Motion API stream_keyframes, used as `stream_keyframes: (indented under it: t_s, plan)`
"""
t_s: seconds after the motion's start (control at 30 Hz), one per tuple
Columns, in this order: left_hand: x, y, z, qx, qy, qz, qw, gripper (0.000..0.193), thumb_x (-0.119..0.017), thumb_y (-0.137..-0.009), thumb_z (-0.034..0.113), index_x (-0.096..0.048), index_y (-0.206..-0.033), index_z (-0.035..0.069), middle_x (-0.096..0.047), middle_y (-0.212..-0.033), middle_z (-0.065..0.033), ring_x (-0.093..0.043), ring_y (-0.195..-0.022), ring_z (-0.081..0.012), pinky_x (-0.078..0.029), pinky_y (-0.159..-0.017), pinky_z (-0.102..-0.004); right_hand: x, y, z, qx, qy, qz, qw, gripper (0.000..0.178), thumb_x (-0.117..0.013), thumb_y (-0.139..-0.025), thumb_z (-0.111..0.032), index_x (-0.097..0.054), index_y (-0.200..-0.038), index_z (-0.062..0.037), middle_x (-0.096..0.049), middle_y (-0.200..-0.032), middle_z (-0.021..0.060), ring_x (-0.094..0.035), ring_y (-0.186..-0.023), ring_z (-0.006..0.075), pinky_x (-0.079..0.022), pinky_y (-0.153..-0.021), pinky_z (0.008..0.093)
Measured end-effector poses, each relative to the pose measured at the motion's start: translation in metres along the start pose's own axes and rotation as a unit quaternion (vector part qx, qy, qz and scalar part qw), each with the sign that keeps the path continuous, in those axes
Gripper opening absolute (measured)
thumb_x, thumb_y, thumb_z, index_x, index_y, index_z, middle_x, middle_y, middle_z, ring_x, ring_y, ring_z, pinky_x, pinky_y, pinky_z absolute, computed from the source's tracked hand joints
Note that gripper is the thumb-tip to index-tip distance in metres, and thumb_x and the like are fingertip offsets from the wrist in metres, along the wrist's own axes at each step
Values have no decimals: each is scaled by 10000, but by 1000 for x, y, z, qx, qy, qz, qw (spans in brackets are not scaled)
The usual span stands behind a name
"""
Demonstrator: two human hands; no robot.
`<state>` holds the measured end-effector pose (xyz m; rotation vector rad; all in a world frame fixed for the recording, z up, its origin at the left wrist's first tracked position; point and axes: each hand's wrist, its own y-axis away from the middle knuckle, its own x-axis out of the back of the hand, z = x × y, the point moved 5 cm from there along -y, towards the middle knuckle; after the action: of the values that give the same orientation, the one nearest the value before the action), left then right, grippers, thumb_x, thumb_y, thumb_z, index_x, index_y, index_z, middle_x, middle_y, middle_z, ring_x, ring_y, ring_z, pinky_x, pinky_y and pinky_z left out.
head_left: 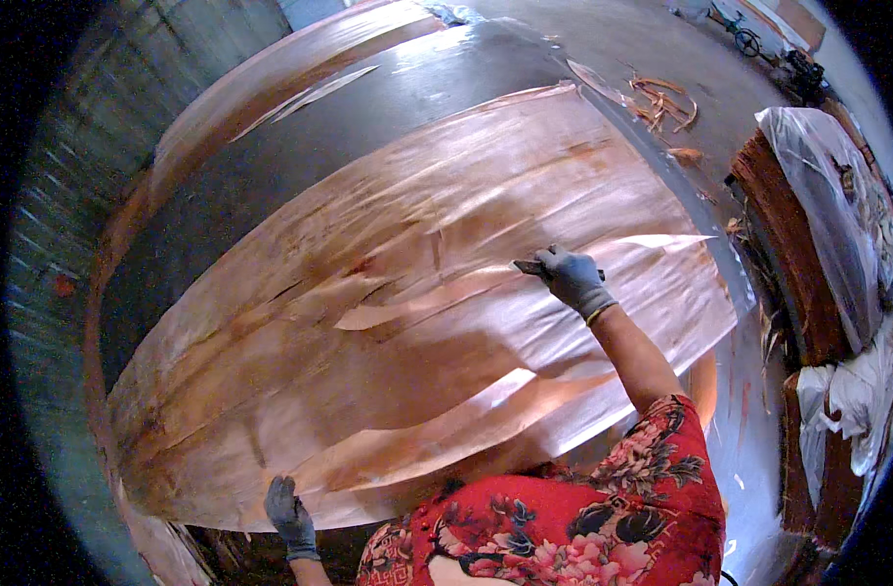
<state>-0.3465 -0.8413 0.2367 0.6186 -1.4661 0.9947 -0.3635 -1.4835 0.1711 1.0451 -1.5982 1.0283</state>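
Note:
A large, pinkish-brown wood veneer sheet (300, 361) spreads over the table before me, wrinkled and split in places. My right hand (569, 276), in a grey glove, is closed around a short knife-like tool (530, 267); its dark tip points left, low over the sheet. Beneath that hand lies a narrow, pale veneer strip (407, 311), running left and right of it. Close to the sheet's near edge, my gloved left hand (290, 516) lies with its fingers stretched forward on the veneer, apparently holding nothing. A long loose strip (417, 449) curves between both hands, nearer my body.
Beyond the sheet is a dark tabletop (261, 195) with thin veneer slivers (324, 93). Stacked brown veneer (793, 244), partly under clear plastic, stands at the right. Curled scraps (666, 103) litter the floor at the far right. A corrugated wall (105, 127) rises at the left.

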Motion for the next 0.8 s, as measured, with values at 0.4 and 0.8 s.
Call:
stream_keyframes:
  t_s: [0.4,0.8]
  plan:
    - [16,-57,15,138,46,60,988,251,-491,-835,43,-594,-1060,-2,-593,-1111,-161,-518,-1094,-331,-368,-943,-439,80,-75,-16,11,-282,123,951,468,-692,-780,-179,-537,-1200,-40,-611,-1091,135,-619,-932,219,-483,-770,308]
    - [13,-153,31,-60,12,110,992,475,-548,-691,-48,-588,-1144,92,-578,-1150,-133,-519,-1104,-309,-390,-898,-414,-10,103,-156,44,-369,-324,870,312,-675,-755,-212,-598,-1033,-91,-638,-945,116,-623,-848,294,-491,-701,349]
